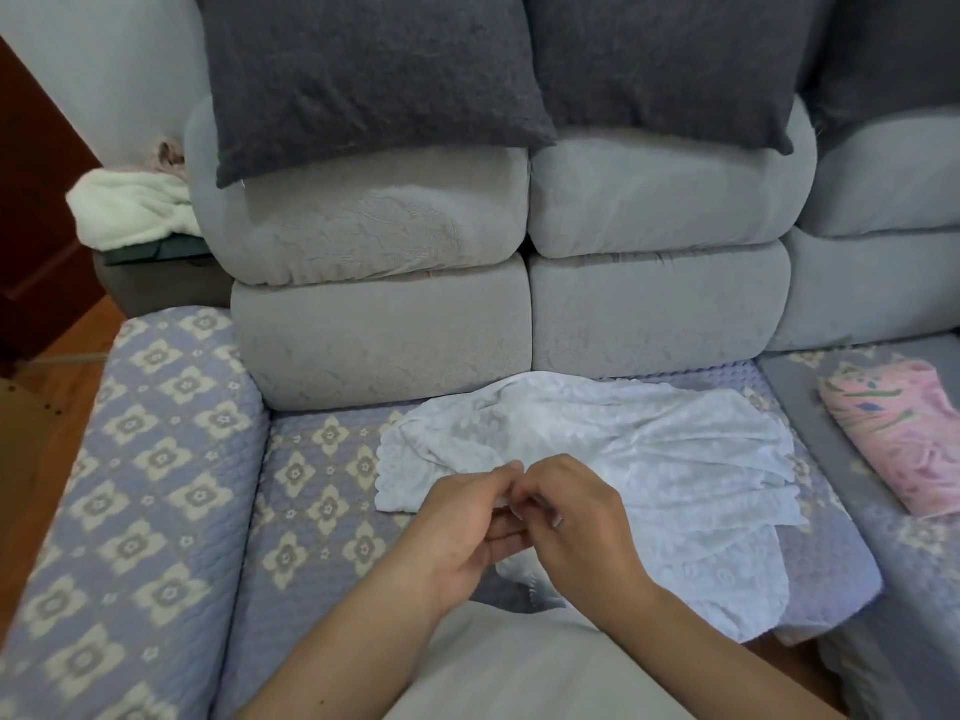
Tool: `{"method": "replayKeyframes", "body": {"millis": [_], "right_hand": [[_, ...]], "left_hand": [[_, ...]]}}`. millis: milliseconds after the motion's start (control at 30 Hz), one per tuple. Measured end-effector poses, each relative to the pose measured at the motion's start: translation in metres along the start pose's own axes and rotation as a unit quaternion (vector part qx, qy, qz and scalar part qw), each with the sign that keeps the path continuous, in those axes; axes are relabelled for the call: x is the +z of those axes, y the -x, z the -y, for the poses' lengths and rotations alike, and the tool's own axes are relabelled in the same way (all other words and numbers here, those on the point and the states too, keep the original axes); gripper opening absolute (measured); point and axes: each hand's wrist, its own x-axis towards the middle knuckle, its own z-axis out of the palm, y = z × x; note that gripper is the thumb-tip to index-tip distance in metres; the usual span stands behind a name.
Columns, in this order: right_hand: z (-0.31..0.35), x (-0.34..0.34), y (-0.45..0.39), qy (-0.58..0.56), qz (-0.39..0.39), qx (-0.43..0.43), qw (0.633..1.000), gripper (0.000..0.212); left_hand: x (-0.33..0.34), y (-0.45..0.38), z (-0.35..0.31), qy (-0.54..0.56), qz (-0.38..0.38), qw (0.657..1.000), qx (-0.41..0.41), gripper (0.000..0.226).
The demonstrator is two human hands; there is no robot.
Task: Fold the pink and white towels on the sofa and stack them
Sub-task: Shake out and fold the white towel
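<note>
- Standing by the sofa (156, 459), I see its patterned seat cover carrying two towels, one white and one pink, with two dark cushions (363, 75) propped against the backrest.
- The white towel (649, 444) lies rumpled across the middle seat, its long axis running left to right, and its near edge trails over the front edge of the seat towards the person.
- The pink towel (904, 433) sits already folded on the next seat to the right, well apart from the white one and nearer the right hand.
- Both hands meet at the white towel's near edge, so most of the cloth lies away from the grip, towards the backrest and to the right.
- The left hand (467, 532) pinches a bit of that edge between thumb and fingers.
- The right hand (576, 527) pinches the same edge just beside it, fingertips nearly touching, probably hunting for a corner.
</note>
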Motion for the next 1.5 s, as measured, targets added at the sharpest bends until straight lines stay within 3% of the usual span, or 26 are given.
{"method": "replayKeyframes", "body": {"millis": [100,233,333,433,567,633,833,933,1033,1167,1300,1500], "right_hand": [[0.000,-0.004,0.000,-0.014,-0.010,-0.020,1.000,0.015],[-0.001,-0.012,-0.005,0.007,-0.075,0.033,0.997,0.022],[0.000,-0.024,-0.012,0.023,-0.111,0.090,0.990,0.019],[0.004,-0.041,-0.023,0.047,-0.136,0.075,0.987,0.017],[0.008,-0.067,-0.034,-0.014,-0.124,0.086,0.989,0.015],[0.010,-0.079,-0.038,-0.048,-0.123,0.114,0.985,0.014],[0.021,-0.113,-0.048,-0.170,-0.101,0.170,0.965,0.021],[0.022,-0.123,-0.055,-0.180,-0.105,0.171,0.963,0.017],[0.023,-0.129,-0.062,-0.153,-0.111,0.141,0.972,0.016],[0.021,-0.134,-0.065,-0.016,-0.113,0.072,0.991,0.026],[0.017,-0.144,-0.074,0.166,-0.114,-0.072,0.977,0.021],[0.009,-0.166,-0.096,0.247,-0.147,-0.039,0.957,0.025]], "left_hand": [[0.003,-0.002,-0.008,-0.038,-0.015,0.999,0.014,0.019],[0.013,-0.005,-0.028,-0.200,-0.060,0.963,0.171,0.016],[0.024,-0.001,-0.050,-0.291,-0.001,0.925,0.244,0.025],[0.034,0.009,-0.071,-0.351,0.050,0.901,0.249,0.027],[0.041,0.018,-0.096,-0.447,0.100,0.855,0.242,0.036],[0.047,0.022,-0.103,-0.458,0.120,0.843,0.256,0.040],[0.066,0.022,-0.114,-0.475,0.129,0.799,0.346,0.013],[0.072,0.020,-0.124,-0.519,0.105,0.738,0.419,0.011],[0.078,0.022,-0.136,-0.537,0.097,0.704,0.454,0.011],[0.088,0.020,-0.141,-0.473,0.140,0.753,0.436,0.019],[0.103,0.030,-0.151,-0.478,0.163,0.732,0.458,0.021],[0.120,0.053,-0.194,-0.490,0.127,0.709,0.491,0.020]]}}
